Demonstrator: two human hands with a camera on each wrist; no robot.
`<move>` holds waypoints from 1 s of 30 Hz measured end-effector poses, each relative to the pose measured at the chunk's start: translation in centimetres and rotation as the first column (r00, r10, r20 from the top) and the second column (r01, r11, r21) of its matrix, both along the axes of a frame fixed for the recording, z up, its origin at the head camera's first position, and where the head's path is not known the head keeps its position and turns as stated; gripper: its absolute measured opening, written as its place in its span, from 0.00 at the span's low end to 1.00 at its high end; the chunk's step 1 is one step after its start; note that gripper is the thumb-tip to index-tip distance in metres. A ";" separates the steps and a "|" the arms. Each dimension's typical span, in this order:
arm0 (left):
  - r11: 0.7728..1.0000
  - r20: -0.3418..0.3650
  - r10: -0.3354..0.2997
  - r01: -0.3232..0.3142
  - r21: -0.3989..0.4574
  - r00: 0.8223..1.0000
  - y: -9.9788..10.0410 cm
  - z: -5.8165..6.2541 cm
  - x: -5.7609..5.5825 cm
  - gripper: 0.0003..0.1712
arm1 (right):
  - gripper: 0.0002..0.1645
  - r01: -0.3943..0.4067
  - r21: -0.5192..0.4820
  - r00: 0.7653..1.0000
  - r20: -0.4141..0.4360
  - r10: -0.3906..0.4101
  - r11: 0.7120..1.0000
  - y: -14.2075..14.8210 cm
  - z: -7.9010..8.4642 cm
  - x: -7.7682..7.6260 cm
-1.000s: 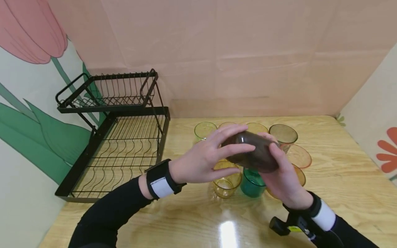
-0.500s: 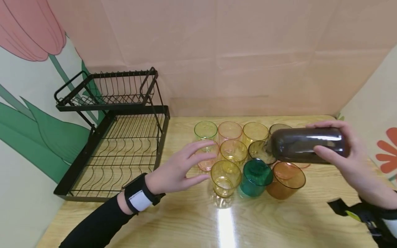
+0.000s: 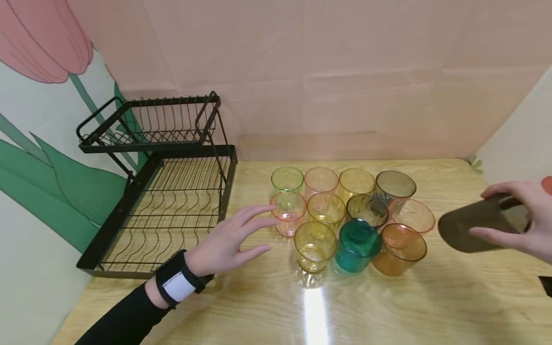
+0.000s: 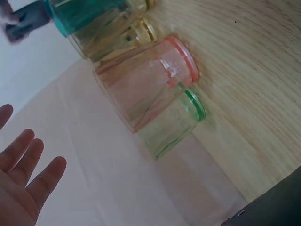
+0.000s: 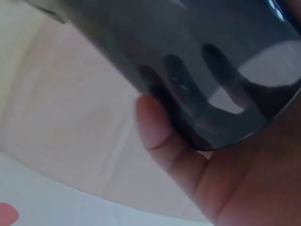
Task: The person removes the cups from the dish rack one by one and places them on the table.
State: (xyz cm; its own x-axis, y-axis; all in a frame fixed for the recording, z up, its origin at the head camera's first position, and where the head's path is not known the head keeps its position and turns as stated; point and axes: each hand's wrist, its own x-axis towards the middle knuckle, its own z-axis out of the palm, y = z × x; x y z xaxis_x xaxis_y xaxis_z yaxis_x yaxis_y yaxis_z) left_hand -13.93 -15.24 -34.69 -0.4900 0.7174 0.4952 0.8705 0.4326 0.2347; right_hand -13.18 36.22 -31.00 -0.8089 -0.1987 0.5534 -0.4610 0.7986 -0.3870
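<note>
My right hand (image 3: 528, 215) grips a dark smoky glass tumbler (image 3: 480, 225) above the table's right side. The tumbler lies tilted almost sideways, its base to the left and its rim in the palm. In the right wrist view, fingers show through the dark wall of this tumbler (image 5: 188, 52), the thumb along its side. My left hand (image 3: 226, 239) hovers with fingers spread, left of the red-rimmed glass (image 3: 288, 225), touching nothing. Several coloured glasses stand in rows, among them a yellow glass (image 3: 312, 258), a teal glass (image 3: 355, 256) and an amber glass (image 3: 390, 261) in front.
A black two-tier dish rack (image 3: 226, 191) stands on the left of the wooden table (image 3: 241, 311). Behind is a pink wall covering (image 3: 345, 86). A green glass (image 3: 285, 179) and a grey glass (image 3: 394, 184) end the back row.
Both hands were at the dark tumbler above the glasses. The left hand has let go and drawn back left; the right hand has carried the tumbler to the right.
</note>
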 end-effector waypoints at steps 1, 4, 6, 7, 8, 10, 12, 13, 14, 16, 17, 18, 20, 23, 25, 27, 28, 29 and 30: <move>1.000 0.000 0.001 -0.001 0.003 1.000 -0.1 -0.1 0.0 0.30 | 0.47 -0.003 0.060 1.000 0.010 0.002 0.998 0.1 -0.4 0.0; 1.000 -0.004 0.008 -0.008 0.008 1.000 -0.3 -0.2 0.1 0.30 | 0.49 0.024 0.243 0.994 0.098 -0.050 0.970 -0.1 -1.6 0.3; 1.000 0.000 0.012 -0.012 0.007 1.000 -0.4 -0.2 0.1 0.29 | 0.48 0.035 0.342 0.978 0.182 -0.103 0.939 -0.5 -2.0 0.5; 1.000 0.002 0.016 -0.016 0.006 1.000 -0.4 -0.1 0.2 0.29 | 0.48 0.025 0.369 0.969 0.221 -0.114 0.929 -0.6 -2.2 0.5; 1.000 0.003 0.020 -0.020 0.004 1.000 -0.5 -0.1 0.2 0.29 | 0.47 0.014 0.394 0.955 0.266 -0.129 0.919 -0.9 -2.4 0.5; 1.000 0.006 0.027 -0.027 0.001 1.000 -0.5 -0.2 0.3 0.29 | 0.46 -0.011 0.419 0.937 0.321 -0.137 0.908 -1.2 -2.9 0.5; 1.000 0.005 0.030 -0.030 -0.001 1.000 -0.5 -0.2 0.3 0.29 | 0.47 -0.041 0.438 0.922 0.362 -0.135 0.898 -1.4 -3.3 0.3; 1.000 0.003 0.031 -0.031 -0.001 1.000 -0.5 -0.2 0.3 0.29 | 0.47 -0.053 0.443 0.921 0.367 -0.127 0.895 -1.5 -3.6 0.2; 1.000 0.001 0.031 -0.031 -0.002 1.000 -0.6 -0.2 0.3 0.29 | 0.47 -0.060 0.448 0.917 0.377 -0.128 0.892 -1.6 -3.8 0.2; 1.000 -0.002 0.031 -0.031 -0.002 1.000 -0.6 -0.2 0.4 0.29 | 0.49 -0.071 0.448 0.913 0.389 -0.122 0.891 -1.8 -4.4 0.0; 0.999 -0.003 0.032 -0.032 -0.002 0.999 -0.6 -0.2 0.4 0.29 | 0.50 -0.075 0.446 0.907 0.402 -0.125 0.892 -1.9 -4.5 0.0; 0.999 -0.004 0.033 -0.033 -0.002 0.999 -0.6 -0.1 0.4 0.29 | 0.50 -0.075 0.440 0.908 0.402 -0.122 0.895 -2.0 -4.8 -0.1; 0.999 -0.001 0.033 -0.033 0.000 0.999 -0.7 -0.1 0.4 0.28 | 0.51 -0.072 0.423 0.911 0.398 -0.114 0.903 -2.2 -5.2 -0.1; 0.999 0.005 0.037 -0.037 0.000 0.999 -0.7 -0.1 0.5 0.29 | 0.53 -0.074 0.395 0.915 0.392 -0.095 0.916 -2.4 -5.6 -0.2; 0.999 0.007 0.041 -0.040 -0.004 0.999 -0.8 -0.1 0.5 0.29 | 0.56 -0.073 0.380 0.910 0.404 -0.094 0.922 -2.6 -5.7 -0.2; 0.999 0.009 0.045 -0.045 -0.010 0.999 -0.8 -0.1 0.5 0.29 | 0.59 -0.071 0.373 0.903 0.418 -0.099 0.925 -2.7 -5.8 -0.2; 0.999 0.009 0.047 -0.047 -0.013 0.999 -0.8 -0.1 0.5 0.29 | 0.61 -0.068 0.371 0.902 0.420 -0.102 0.926 -2.8 -5.9 -0.2; 0.999 0.008 0.049 -0.048 -0.015 0.999 -0.8 -0.1 0.5 0.29 | 0.62 -0.066 0.372 0.900 0.423 -0.106 0.926 -2.8 -5.9 -0.2; 0.999 0.008 0.050 -0.050 -0.017 0.999 -0.8 -0.1 0.5 0.29 | 0.64 -0.063 0.373 0.900 0.422 -0.109 0.926 -2.9 -6.0 -0.3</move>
